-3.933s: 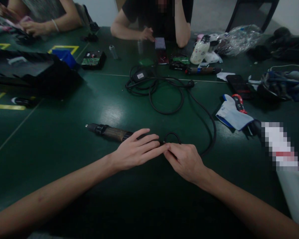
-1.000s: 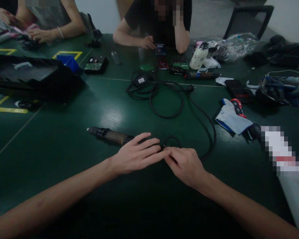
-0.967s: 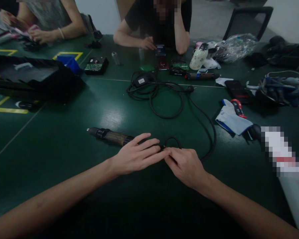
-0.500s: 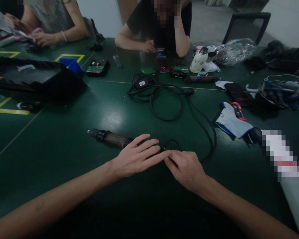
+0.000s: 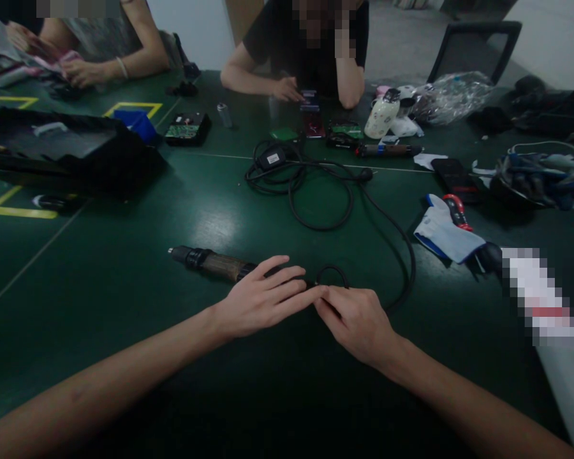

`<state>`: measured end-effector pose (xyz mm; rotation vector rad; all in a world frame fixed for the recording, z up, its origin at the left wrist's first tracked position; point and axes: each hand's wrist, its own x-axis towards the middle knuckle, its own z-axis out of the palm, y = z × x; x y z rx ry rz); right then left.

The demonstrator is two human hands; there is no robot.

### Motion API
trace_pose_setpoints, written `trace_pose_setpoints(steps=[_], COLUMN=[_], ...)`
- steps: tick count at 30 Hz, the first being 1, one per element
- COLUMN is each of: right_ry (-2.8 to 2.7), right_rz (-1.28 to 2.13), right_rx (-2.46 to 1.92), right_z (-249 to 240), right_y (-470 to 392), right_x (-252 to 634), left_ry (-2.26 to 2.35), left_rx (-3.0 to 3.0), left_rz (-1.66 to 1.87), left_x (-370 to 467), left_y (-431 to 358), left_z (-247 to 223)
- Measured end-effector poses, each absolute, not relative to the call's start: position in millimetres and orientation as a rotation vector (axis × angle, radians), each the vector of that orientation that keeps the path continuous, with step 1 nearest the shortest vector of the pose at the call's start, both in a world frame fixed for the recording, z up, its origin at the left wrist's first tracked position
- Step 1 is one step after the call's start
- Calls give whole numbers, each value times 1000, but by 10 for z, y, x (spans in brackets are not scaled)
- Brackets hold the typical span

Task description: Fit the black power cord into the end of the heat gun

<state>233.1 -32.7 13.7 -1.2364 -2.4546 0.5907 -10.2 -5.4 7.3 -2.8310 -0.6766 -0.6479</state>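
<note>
An electric screwdriver [image 5: 224, 264] lies on the green table, its bit end pointing left. My left hand [image 5: 263, 296] rests over its rear half with the fingers stretched out and spread; the thumb is hidden. Beside the tool's tail, my right hand [image 5: 356, 322] is closed in a pinch on the black cable [image 5: 332, 269], which makes a small loop behind it. The left index fingertip touches the right fingers. What lies under the right fingers is mostly hidden. The cable emerges beyond the right hand and curves away to a coil with a labelled black box [image 5: 272, 158].
At left stands a black tray [image 5: 67, 150] with a blue bin [image 5: 136, 124]. Gloves [image 5: 444, 233], a second screwdriver [image 5: 390, 151], a bottle [image 5: 381, 118] and a hard drive [image 5: 187, 129] lie around. One person sits opposite with a phone [image 5: 314, 121]; another is at far left.
</note>
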Motion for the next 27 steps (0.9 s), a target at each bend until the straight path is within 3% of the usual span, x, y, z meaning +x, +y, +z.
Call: trace_pose_setpoints(steps=[27], right_ry=[-2457], right_rz=[587], right_rx=[-1249], right_z=[126], right_y=[-337], right_x=[2337], left_ry=[-764], left_rx=[-2845], left_rz=[-683], left_x=[-87], left_y=[-60], left_z=[40])
